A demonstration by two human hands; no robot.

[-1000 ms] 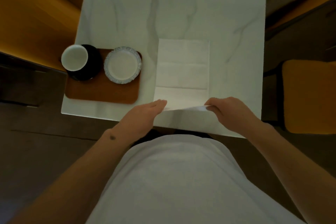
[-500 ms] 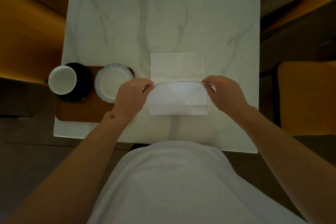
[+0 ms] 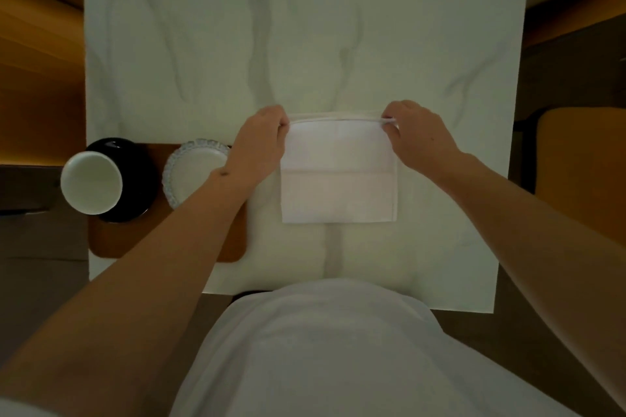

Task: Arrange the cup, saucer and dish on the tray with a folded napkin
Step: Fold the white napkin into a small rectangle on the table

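hands: your left hand (image 3: 262, 142) and right hand (image 3: 415, 137) pinch napkin (image 3: 338, 176) far corners
risk: uneven release skews the fold edges

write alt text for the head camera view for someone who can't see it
Seen from above, a person's left hand and right hand each pinch a far corner of a white napkin folded over on a marble table. At left, a brown tray holds a white cup on a black saucer and a small white dish.
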